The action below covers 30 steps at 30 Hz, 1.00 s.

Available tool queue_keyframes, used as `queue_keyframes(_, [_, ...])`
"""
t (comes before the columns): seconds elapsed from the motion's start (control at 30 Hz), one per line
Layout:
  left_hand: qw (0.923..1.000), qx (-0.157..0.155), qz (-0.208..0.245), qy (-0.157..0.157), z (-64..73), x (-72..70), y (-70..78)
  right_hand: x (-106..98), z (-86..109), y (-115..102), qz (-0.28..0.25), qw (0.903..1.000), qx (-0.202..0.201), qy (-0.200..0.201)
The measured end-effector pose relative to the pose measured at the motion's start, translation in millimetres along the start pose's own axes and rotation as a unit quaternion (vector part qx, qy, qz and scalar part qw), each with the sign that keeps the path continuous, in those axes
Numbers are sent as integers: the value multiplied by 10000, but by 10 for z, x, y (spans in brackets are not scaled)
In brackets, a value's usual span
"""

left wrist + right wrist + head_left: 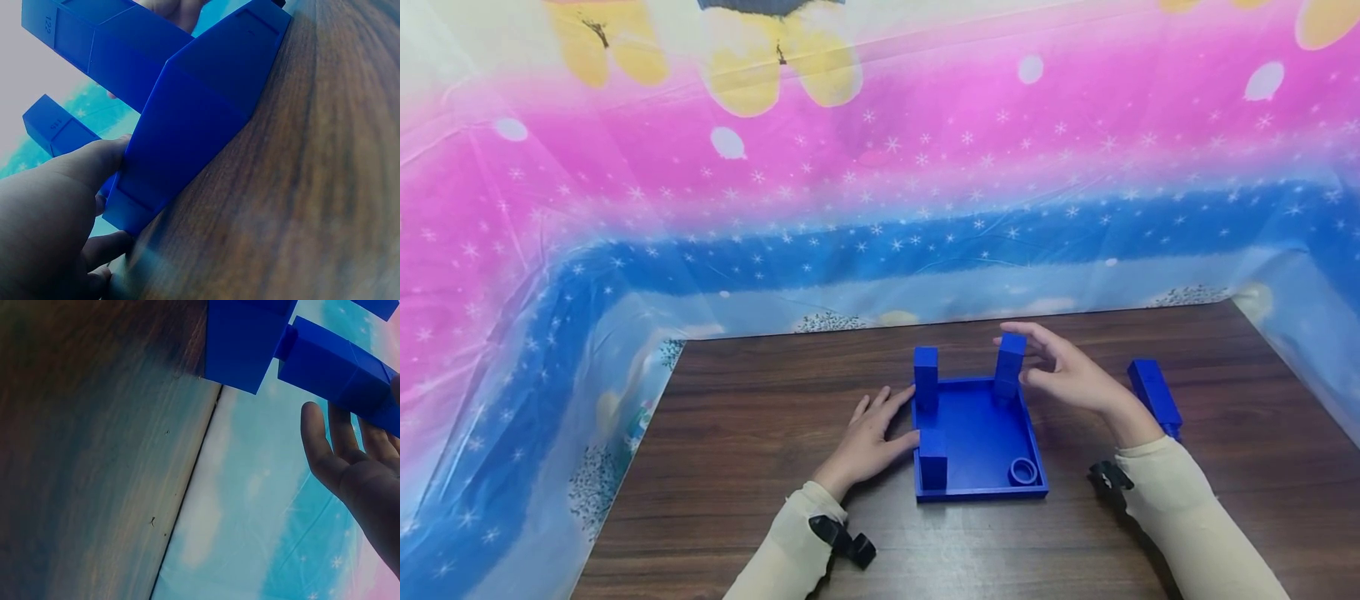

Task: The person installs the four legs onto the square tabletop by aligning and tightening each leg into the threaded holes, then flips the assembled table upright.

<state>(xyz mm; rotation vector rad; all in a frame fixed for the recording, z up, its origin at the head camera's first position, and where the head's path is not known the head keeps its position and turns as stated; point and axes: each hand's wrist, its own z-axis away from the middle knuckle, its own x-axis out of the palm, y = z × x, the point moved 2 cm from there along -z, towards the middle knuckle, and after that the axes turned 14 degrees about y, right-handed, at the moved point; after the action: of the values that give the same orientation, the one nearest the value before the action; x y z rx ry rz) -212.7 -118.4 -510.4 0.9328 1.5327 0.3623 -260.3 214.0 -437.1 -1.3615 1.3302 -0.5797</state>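
Note:
A square blue tray (977, 437) lies on the table, with a blue post (927, 375) upright at its far left corner and another post (933, 462) at its near left. My left hand (871, 437) touches the tray's left side, its fingers and thumb spread apart. Over the far right corner, my right hand (1063, 371) holds a third blue post (1011, 362) between thumb and fingers. That post's narrow peg (285, 342) shows at its lower end, close above the tray's rim in the right wrist view. A round ring socket (1022, 472) sits at the near right corner.
To the right, beyond the right wrist, a loose blue post (1155, 396) lies on the brown wooden table (737, 425), its peg end toward me. A pink and blue patterned cloth (880, 208) hangs behind the table and along both sides.

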Motion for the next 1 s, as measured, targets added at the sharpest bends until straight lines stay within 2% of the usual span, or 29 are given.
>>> queue_keyframes(0.23, [10000,-9,28,-2,-2,-8,7,13,-2,-8,16,10000,-4,6])
queue_keyframes(0.47, [10000,3,38,8,-3,-7,5,18,1,-2,314,9993,45,174])
queue_keyframes(0.7, [10000,40,12,19,-12,-4,3,22,1,-22,457,9988,103,169])
queue_keyframes(1.0, [10000,-11,0,-11,8,0,-3,23,12,-26,437,9988,110,177])
